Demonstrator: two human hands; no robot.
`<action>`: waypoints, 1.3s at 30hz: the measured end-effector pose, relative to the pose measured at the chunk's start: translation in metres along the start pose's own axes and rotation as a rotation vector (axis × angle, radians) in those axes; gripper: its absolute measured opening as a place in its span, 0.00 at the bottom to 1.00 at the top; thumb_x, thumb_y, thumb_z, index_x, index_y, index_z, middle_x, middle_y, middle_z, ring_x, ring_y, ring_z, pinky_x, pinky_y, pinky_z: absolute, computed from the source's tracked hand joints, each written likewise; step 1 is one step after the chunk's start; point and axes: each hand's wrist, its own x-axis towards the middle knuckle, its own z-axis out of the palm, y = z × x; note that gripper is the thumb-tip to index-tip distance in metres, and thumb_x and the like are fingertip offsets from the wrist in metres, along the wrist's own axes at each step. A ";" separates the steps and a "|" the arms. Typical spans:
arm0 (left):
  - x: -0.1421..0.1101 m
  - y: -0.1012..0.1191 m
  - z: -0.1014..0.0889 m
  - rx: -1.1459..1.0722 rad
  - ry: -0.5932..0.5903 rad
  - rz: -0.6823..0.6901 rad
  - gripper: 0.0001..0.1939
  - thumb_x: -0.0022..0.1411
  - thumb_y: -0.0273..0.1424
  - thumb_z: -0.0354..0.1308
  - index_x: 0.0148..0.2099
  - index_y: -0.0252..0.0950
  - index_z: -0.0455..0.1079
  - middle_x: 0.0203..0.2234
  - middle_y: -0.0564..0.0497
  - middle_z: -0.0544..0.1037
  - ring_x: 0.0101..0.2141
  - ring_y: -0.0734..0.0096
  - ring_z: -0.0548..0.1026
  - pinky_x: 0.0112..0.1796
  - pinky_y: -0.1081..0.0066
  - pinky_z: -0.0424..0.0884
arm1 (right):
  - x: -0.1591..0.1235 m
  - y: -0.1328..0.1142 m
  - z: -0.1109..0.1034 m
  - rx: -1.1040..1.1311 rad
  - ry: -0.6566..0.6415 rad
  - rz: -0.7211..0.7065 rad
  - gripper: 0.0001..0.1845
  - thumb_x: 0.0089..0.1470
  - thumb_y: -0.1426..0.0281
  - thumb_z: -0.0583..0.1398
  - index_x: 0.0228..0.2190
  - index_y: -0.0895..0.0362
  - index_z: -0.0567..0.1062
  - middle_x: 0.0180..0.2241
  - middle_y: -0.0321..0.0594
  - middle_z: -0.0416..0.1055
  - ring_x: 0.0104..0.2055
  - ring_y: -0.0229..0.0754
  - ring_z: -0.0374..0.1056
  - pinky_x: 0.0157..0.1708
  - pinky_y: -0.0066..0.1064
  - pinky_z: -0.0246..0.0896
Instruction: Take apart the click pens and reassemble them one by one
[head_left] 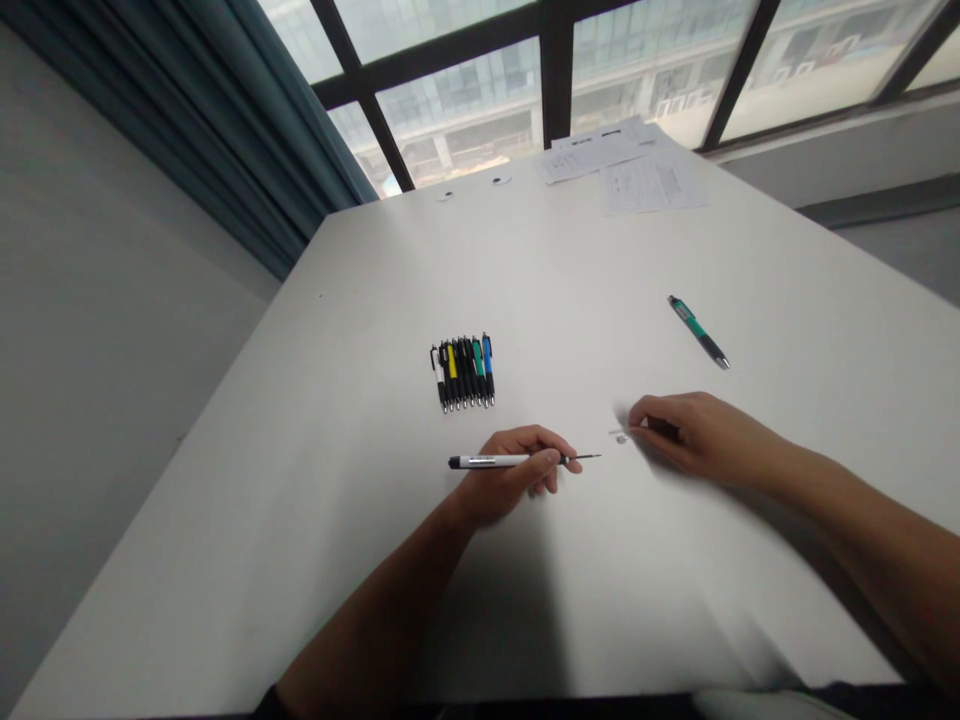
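My left hand (517,470) is closed around a white pen barrel (491,461) with a black end, held level above the table. A thin dark refill (589,457) sticks out of the barrel's right end, with no tip cone over it. My right hand (675,425) is at the tabletop to the right, thumb and fingers pinched together and slightly blurred. By its fingertips lies a small silvery part (621,439), too small to name surely. A thin pale piece reaches toward the fingertips; whether they grip it is unclear.
Several pens (463,372) lie side by side in a row beyond my left hand. One green and black pen (699,332) lies apart at the right. Papers (645,175) rest at the far edge of the white table (360,300), by the window.
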 end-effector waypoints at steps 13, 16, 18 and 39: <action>0.000 0.009 0.002 0.087 -0.092 -0.011 0.13 0.65 0.36 0.63 0.46 0.32 0.77 0.41 0.42 0.83 0.28 0.77 0.72 0.29 0.76 0.68 | -0.004 -0.021 0.003 0.176 0.163 -0.256 0.13 0.66 0.65 0.57 0.42 0.59 0.78 0.24 0.38 0.75 0.24 0.37 0.70 0.26 0.28 0.60; -0.001 0.014 0.002 0.135 -0.133 0.000 0.12 0.65 0.35 0.63 0.47 0.33 0.77 0.41 0.43 0.83 0.29 0.76 0.73 0.32 0.75 0.70 | -0.004 -0.028 0.008 0.207 0.114 -0.324 0.12 0.67 0.68 0.56 0.42 0.58 0.78 0.29 0.41 0.78 0.28 0.39 0.73 0.30 0.28 0.62; -0.001 0.014 0.001 0.149 -0.152 -0.001 0.12 0.65 0.35 0.64 0.46 0.32 0.78 0.41 0.42 0.83 0.30 0.76 0.74 0.33 0.75 0.70 | -0.004 -0.030 0.008 0.227 0.094 -0.344 0.12 0.68 0.69 0.55 0.41 0.58 0.79 0.31 0.42 0.78 0.31 0.39 0.74 0.31 0.28 0.63; 0.008 0.017 -0.017 -0.935 0.318 -0.040 0.14 0.67 0.42 0.59 0.35 0.37 0.72 0.23 0.56 0.82 0.13 0.83 0.58 0.16 0.78 0.51 | -0.008 0.001 -0.023 0.166 -0.222 -0.111 0.12 0.62 0.69 0.57 0.27 0.55 0.75 0.24 0.36 0.71 0.25 0.38 0.64 0.27 0.30 0.55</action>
